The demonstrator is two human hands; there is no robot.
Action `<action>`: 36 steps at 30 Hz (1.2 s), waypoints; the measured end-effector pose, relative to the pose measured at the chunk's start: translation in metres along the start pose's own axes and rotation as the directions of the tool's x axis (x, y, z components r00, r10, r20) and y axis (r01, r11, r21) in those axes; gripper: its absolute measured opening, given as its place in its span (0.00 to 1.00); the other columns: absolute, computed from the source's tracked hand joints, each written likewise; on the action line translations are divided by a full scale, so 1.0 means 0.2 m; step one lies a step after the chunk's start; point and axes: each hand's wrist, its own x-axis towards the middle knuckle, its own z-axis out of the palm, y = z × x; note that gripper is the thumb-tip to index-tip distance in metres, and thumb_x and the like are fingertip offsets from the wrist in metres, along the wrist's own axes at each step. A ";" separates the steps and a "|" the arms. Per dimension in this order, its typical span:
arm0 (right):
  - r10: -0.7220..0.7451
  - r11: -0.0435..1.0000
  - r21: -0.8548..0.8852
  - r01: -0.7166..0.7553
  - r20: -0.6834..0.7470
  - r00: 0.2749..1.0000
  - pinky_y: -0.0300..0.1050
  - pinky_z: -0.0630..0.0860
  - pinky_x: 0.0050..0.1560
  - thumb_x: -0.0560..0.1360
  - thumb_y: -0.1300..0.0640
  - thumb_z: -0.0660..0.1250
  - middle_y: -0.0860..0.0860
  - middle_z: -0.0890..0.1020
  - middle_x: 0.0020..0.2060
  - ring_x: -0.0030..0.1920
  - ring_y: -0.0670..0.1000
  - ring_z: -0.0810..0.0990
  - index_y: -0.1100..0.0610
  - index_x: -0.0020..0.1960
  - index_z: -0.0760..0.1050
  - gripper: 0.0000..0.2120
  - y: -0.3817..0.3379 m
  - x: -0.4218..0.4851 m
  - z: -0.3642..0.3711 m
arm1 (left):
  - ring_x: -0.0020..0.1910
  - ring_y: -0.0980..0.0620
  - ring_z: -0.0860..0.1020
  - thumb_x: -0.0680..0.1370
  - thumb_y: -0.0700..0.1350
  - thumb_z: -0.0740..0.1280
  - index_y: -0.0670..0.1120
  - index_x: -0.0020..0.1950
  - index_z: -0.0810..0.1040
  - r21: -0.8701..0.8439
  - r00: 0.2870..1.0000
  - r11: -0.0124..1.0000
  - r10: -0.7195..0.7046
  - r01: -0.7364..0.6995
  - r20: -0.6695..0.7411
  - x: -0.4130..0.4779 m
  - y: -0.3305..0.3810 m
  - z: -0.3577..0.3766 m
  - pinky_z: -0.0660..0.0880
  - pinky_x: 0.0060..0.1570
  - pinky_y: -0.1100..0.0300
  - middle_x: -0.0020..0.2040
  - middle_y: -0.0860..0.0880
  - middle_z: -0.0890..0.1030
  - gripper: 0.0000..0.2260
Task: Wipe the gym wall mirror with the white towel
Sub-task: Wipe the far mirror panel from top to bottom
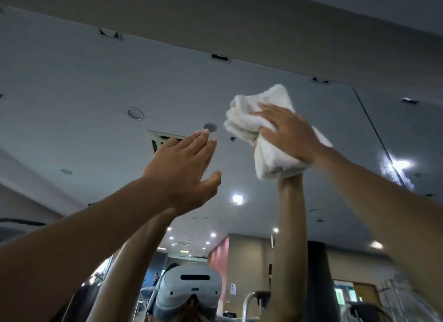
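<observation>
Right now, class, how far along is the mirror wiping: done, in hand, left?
Done: no wiped patch stands out. In hand: the right hand holds the bunched white towel high on the wall mirror, left hand open beside it. Left: probably the lower glass.

No legible writing

We are finding no lettering we can read; a small paper notice is showing on a wall reflected in the mirror; its print is coming through too small and blurred.
</observation>
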 end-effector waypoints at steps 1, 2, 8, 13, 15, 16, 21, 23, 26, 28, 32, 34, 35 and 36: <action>0.132 0.990 -0.036 -0.133 -0.036 0.991 0.64 0.59 0.71 0.76 0.39 0.50 0.45 0.66 0.77 0.76 0.52 0.63 0.42 0.74 0.68 0.28 0.03 0.05 0.01 | 0.81 0.55 0.44 0.72 0.66 0.35 0.49 0.83 0.45 -0.016 1.000 1.000 0.025 -0.025 0.008 -0.02 -0.02 0.01 0.49 0.77 0.56 0.83 0.50 0.45 0.41; 0.263 0.960 -0.072 -0.270 -0.087 0.961 0.64 0.59 0.69 0.77 0.42 0.51 0.47 0.68 0.75 0.75 0.54 0.65 0.43 0.73 0.68 0.26 0.02 0.11 0.03 | 0.81 0.55 0.42 0.73 0.66 0.36 0.49 0.83 0.45 -0.043 0.999 0.998 0.038 -0.038 -0.002 -0.04 -0.03 0.02 0.47 0.78 0.57 0.83 0.50 0.44 0.40; 0.419 0.895 -0.116 -0.431 -0.112 0.901 0.59 0.55 0.71 0.81 0.46 0.52 0.49 0.62 0.78 0.76 0.52 0.60 0.44 0.77 0.62 0.24 -0.35 0.22 0.13 | 0.81 0.56 0.41 0.75 0.65 0.39 0.50 0.83 0.47 -0.139 0.995 0.989 -0.065 0.055 -0.073 -0.12 -0.03 0.06 0.40 0.79 0.52 0.83 0.50 0.45 0.38; -0.090 0.996 -0.011 0.091 0.063 0.994 0.60 0.57 0.72 0.74 0.41 0.49 0.44 0.62 0.79 0.78 0.49 0.59 0.39 0.76 0.65 0.30 -0.24 -0.08 0.05 | 0.81 0.51 0.39 0.74 0.65 0.36 0.49 0.82 0.44 -0.121 0.975 0.972 -0.210 0.201 -0.067 -0.14 -0.04 0.07 0.40 0.79 0.49 0.83 0.47 0.42 0.39; 0.045 0.998 -0.044 -0.044 0.023 0.999 0.64 0.60 0.72 0.74 0.41 0.50 0.45 0.64 0.78 0.77 0.51 0.61 0.40 0.75 0.66 0.29 -0.12 -0.08 0.01 | 0.81 0.52 0.38 0.75 0.65 0.36 0.49 0.82 0.43 -0.126 0.977 0.972 -0.205 0.196 -0.061 -0.14 -0.04 0.07 0.39 0.78 0.49 0.83 0.48 0.41 0.38; 0.186 0.980 -0.077 -0.186 -0.005 0.983 0.64 0.60 0.71 0.76 0.43 0.52 0.46 0.65 0.77 0.76 0.54 0.63 0.40 0.74 0.67 0.27 -0.09 -0.04 0.01 | 0.81 0.52 0.38 0.75 0.65 0.36 0.49 0.82 0.43 -0.135 0.977 0.972 -0.204 0.194 -0.060 -0.14 -0.04 0.07 0.38 0.78 0.49 0.83 0.48 0.41 0.38; 0.537 0.815 -0.192 -0.547 -0.102 0.837 0.61 0.60 0.70 0.80 0.46 0.53 0.54 0.72 0.68 0.70 0.58 0.69 0.49 0.71 0.68 0.22 -0.35 0.35 0.11 | 0.81 0.52 0.38 0.73 0.65 0.34 0.50 0.82 0.44 -0.131 0.977 0.973 -0.201 0.190 -0.071 -0.15 -0.04 0.07 0.37 0.78 0.51 0.83 0.48 0.43 0.40; 0.432 0.885 -0.157 -0.438 -0.070 0.899 0.62 0.55 0.71 0.81 0.45 0.52 0.52 0.66 0.74 0.74 0.56 0.63 0.47 0.75 0.64 0.23 -0.50 0.42 0.17 | 0.81 0.53 0.38 0.72 0.65 0.33 0.50 0.83 0.44 -0.136 0.977 0.973 -0.200 0.188 -0.079 -0.16 -0.03 0.07 0.35 0.77 0.53 0.83 0.49 0.43 0.40; 0.172 0.979 -0.103 -0.174 -0.027 0.985 0.62 0.51 0.72 0.81 0.46 0.52 0.46 0.59 0.79 0.78 0.51 0.56 0.42 0.77 0.61 0.24 -0.62 0.36 0.18 | 0.81 0.54 0.39 0.71 0.65 0.33 0.51 0.83 0.46 -0.156 0.975 0.969 -0.208 0.194 -0.078 -0.16 -0.03 0.05 0.35 0.77 0.55 0.83 0.50 0.43 0.41; -0.031 0.999 -0.036 0.032 0.046 0.998 0.62 0.51 0.73 0.80 0.44 0.51 0.43 0.58 0.80 0.79 0.48 0.54 0.38 0.77 0.61 0.25 -0.56 0.24 0.17 | 0.81 0.54 0.41 0.72 0.65 0.34 0.51 0.83 0.49 -0.158 0.971 0.967 -0.217 0.200 -0.101 -0.17 -0.03 0.05 0.37 0.77 0.55 0.83 0.50 0.46 0.41; -0.065 0.997 0.039 0.064 0.046 0.997 0.66 0.55 0.74 0.72 0.37 0.45 0.43 0.62 0.78 0.78 0.50 0.59 0.34 0.73 0.62 0.30 -0.26 0.11 0.08 | 0.81 0.55 0.40 0.72 0.64 0.35 0.50 0.83 0.48 -0.171 0.971 0.965 -0.219 0.201 -0.094 -0.16 -0.04 0.06 0.36 0.77 0.55 0.83 0.50 0.45 0.40; 0.221 0.975 -0.006 -0.222 -0.037 0.975 0.67 0.54 0.73 0.75 0.41 0.49 0.44 0.63 0.78 0.77 0.53 0.60 0.37 0.74 0.65 0.28 -0.19 0.15 0.07 | 0.81 0.54 0.39 0.72 0.64 0.34 0.49 0.83 0.46 -0.160 0.976 0.968 -0.205 0.191 -0.075 -0.16 -0.03 0.06 0.37 0.78 0.53 0.83 0.50 0.44 0.40; 0.345 0.937 -0.034 -0.349 -0.084 0.935 0.66 0.54 0.72 0.77 0.44 0.51 0.46 0.65 0.77 0.76 0.54 0.61 0.40 0.74 0.66 0.26 -0.21 0.20 0.09 | 0.81 0.53 0.38 0.73 0.64 0.35 0.49 0.83 0.45 -0.149 0.972 0.967 -0.219 0.205 -0.082 -0.16 -0.03 0.06 0.37 0.78 0.52 0.83 0.49 0.43 0.40; 0.421 0.899 -0.073 -0.431 -0.123 0.899 0.65 0.55 0.70 0.79 0.47 0.53 0.48 0.67 0.75 0.74 0.55 0.63 0.43 0.74 0.66 0.24 -0.27 0.25 0.11 | 0.80 0.52 0.37 0.74 0.65 0.36 0.48 0.82 0.44 -0.130 0.963 0.962 -0.253 0.240 -0.097 -0.17 -0.04 0.07 0.36 0.78 0.51 0.83 0.47 0.41 0.39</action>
